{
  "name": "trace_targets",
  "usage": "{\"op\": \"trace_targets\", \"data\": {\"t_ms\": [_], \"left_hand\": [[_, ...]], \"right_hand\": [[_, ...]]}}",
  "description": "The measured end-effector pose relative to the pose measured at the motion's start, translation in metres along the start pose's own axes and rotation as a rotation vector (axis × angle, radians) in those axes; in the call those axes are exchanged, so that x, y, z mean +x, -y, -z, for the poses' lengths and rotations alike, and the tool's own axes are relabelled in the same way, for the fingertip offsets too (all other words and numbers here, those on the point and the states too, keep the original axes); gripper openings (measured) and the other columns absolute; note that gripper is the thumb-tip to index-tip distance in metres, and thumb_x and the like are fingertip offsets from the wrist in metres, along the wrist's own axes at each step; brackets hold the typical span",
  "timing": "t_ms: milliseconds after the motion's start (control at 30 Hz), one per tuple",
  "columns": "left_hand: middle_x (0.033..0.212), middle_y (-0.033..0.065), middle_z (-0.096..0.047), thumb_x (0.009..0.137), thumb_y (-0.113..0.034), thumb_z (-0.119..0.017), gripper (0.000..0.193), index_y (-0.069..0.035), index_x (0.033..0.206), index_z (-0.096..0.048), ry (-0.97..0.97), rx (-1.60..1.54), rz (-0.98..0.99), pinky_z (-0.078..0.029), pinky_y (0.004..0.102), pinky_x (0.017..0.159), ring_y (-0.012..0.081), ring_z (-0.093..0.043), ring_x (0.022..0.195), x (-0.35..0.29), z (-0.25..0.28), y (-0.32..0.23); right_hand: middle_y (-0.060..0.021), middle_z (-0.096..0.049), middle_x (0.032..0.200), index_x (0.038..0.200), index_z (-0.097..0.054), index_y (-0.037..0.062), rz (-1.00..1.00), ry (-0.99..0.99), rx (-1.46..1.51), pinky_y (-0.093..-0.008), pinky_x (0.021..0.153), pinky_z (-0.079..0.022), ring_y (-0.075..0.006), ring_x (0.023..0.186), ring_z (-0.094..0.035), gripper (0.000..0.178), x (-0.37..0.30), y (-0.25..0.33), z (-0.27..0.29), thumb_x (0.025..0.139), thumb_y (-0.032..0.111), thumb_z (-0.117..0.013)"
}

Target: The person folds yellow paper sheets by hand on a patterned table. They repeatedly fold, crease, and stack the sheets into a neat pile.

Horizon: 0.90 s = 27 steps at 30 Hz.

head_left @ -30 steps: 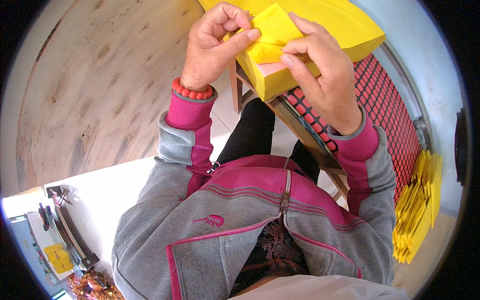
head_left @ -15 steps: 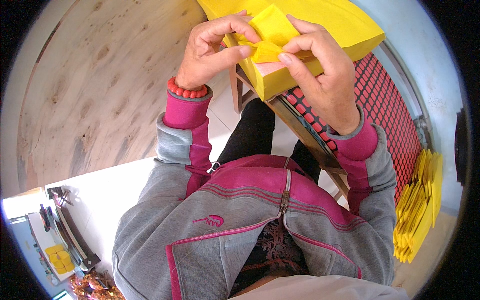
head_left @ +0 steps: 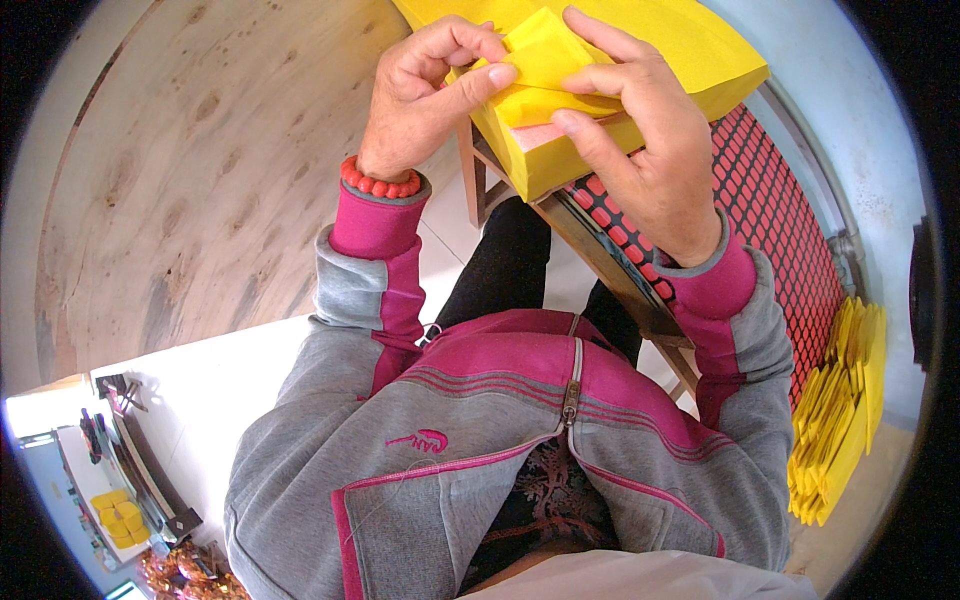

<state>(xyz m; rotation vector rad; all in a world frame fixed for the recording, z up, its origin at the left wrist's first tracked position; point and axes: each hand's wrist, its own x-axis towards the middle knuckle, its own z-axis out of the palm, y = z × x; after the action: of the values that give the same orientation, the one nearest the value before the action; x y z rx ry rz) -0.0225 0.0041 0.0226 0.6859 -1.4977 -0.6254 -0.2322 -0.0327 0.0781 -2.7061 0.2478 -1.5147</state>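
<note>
Yellow paper sheet (head_left: 545, 60): left hand (head_left: 425, 95) has shifted its pinch onto the fold, right hand (head_left: 640, 150) fingers still pressing it flat atop the yellow paper stack (head_left: 690, 50).

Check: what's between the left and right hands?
Head view: a folded yellow paper sheet spans the gap, pinched by left hand and right hand, atop the yellow paper stack.

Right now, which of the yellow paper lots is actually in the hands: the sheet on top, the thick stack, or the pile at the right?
The folded sheet on top of the thick stack: both hands pinch it. The pile at the right lies apart, untouched.
</note>
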Motion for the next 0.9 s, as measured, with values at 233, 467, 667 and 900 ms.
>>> {"op": "trace_targets", "data": {"t_ms": [233,467,667,900], "left_hand": [[0.096,0.0036,-0.070,0.091,-0.002,-0.070,0.014,-0.006,0.097,-0.058,-0.048,0.010,0.001,-0.040,0.0351,0.111,0.0094,-0.063,0.095,0.001,0.012,0.014],[0.099,0.0045,-0.070,0.093,-0.002,-0.068,0.007,-0.004,0.096,-0.063,-0.001,-0.012,0.002,-0.045,0.0319,0.104,0.0106,-0.064,0.096,-0.001,0.004,0.004],[0.093,0.0002,-0.072,0.089,0.000,-0.063,0.011,-0.004,0.094,-0.072,0.121,0.049,-0.104,-0.033,0.0405,0.116,0.0098,-0.065,0.091,0.004,0.005,-0.002],[0.107,0.0085,-0.072,0.087,0.003,-0.055,0.021,0.000,0.100,-0.071,0.212,0.143,-0.092,-0.035,0.0378,0.112,0.0218,-0.058,0.121,0.003,0.009,-0.006]], "right_hand": [[-0.0227,-0.065,0.116,0.094,-0.063,0.0035,-0.058,0.073,-0.036,-0.0453,0.093,-0.048,-0.0397,0.105,-0.063,0.013,-0.025,-0.002,0.005,0.085,0.010,-0.069],[-0.0232,-0.066,0.115,0.094,-0.062,0.0034,-0.078,0.039,0.006,-0.0463,0.094,-0.048,-0.0403,0.105,-0.063,0.013,-0.024,0.000,0.001,0.085,0.011,-0.069],[-0.0202,-0.066,0.108,0.091,-0.060,0.0030,-0.123,0.020,0.044,-0.0446,0.089,-0.049,-0.0387,0.107,-0.064,0.014,-0.025,0.002,0.001,0.084,0.009,-0.070],[-0.0173,-0.063,0.093,0.090,-0.059,0.0023,-0.156,0.022,0.133,-0.0441,0.085,-0.050,-0.0386,0.107,-0.065,0.012,-0.024,0.003,0.001,0.087,0.009,-0.068]]}}
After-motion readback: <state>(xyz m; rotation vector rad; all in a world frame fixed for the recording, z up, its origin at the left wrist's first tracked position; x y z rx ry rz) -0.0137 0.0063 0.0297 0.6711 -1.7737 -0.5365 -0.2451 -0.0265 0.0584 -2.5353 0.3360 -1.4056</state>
